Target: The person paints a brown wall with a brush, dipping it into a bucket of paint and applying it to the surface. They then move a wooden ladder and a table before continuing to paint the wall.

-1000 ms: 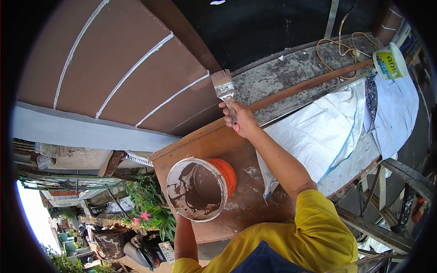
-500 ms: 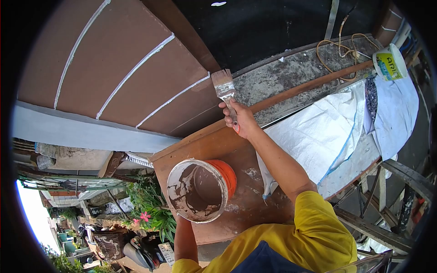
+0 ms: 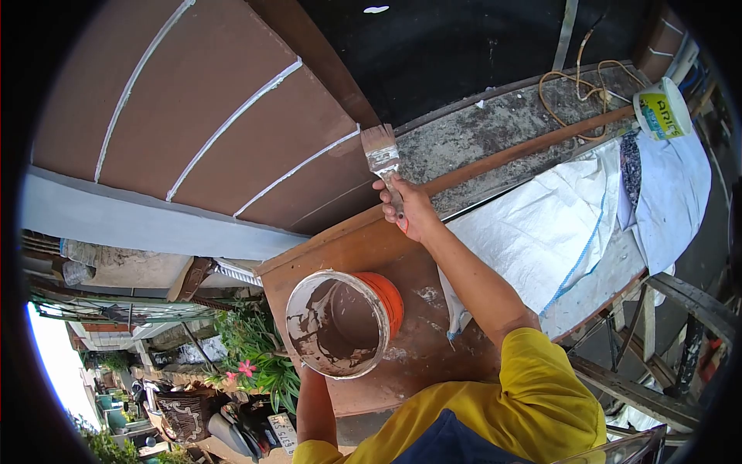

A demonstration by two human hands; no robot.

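Note:
My right hand [image 3: 413, 209] is closed around the handle of a paintbrush [image 3: 382, 161]. The brush points away from me, and its brown-coated bristles are at the corner of the brown wall [image 3: 232, 93], near the end of a white line. White paint smears its metal band. A bucket [image 3: 382, 301], orange outside with a pale rim, stands out below, with brown paint inside and streaked on its walls. My left forearm [image 3: 315, 406] reaches to the bucket's near side, where the rim hides my left hand and its fingers.
Beneath the bucket lies a brown, paint-spotted board [image 3: 417, 356]. White sheeting [image 3: 533, 224] covers the surface on the right, with a labelled tub [image 3: 662, 110] and a coiled cord [image 3: 591, 93] beyond. A wooden frame [image 3: 641, 390] stands lower right; plants [image 3: 267, 371] grow lower left.
The brush and my right hand have shifted slightly down along the wall's edge. The whole view has moved a little; the bucket and left forearm look nearly the same.

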